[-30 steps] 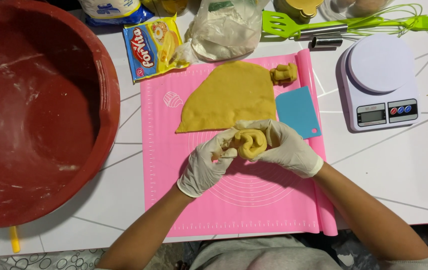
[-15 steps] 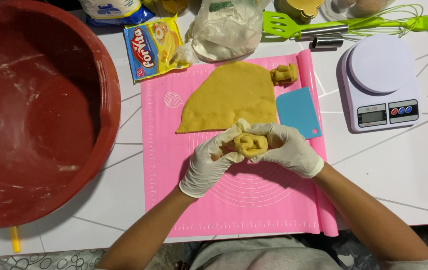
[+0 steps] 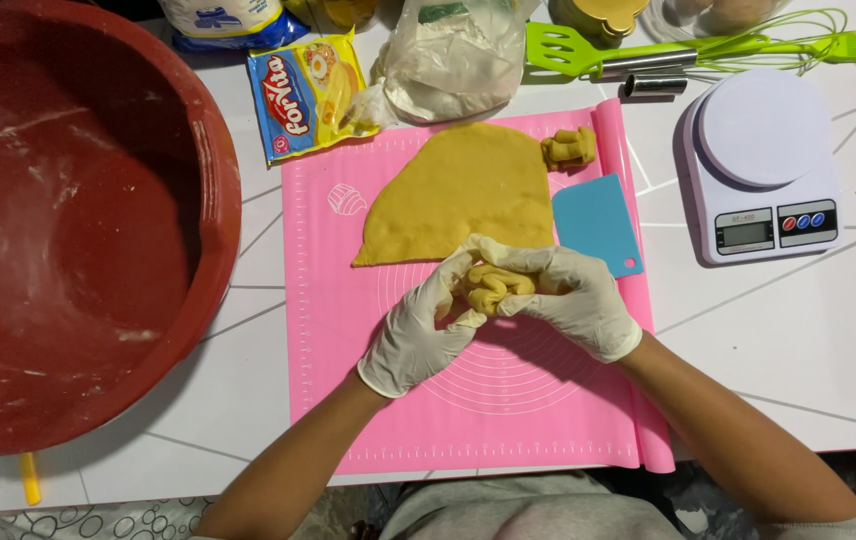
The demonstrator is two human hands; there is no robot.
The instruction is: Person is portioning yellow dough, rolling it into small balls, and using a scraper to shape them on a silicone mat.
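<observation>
Dough piece: a yellow folded dough roll (image 3: 493, 287), now squeezed tighter between the fingers than a second ago; it sits just above the pink silicone mat (image 3: 468, 400), near the edge of the flat dough sheet (image 3: 463, 190).
Left hand (image 3: 418, 330): gloved, fingers curled onto the roll's left side.
Right hand (image 3: 573, 295): gloved, closed over its top and right.
Change: the hands have drawn together, so shaping looks under way.
Nearby: blue scraper (image 3: 596, 222), kitchen scale (image 3: 763, 165), red bowl (image 3: 78, 220) on the surface.

Matt pink silicone mat (image 3: 508, 420); soft yellow dough (image 3: 493, 285).
</observation>
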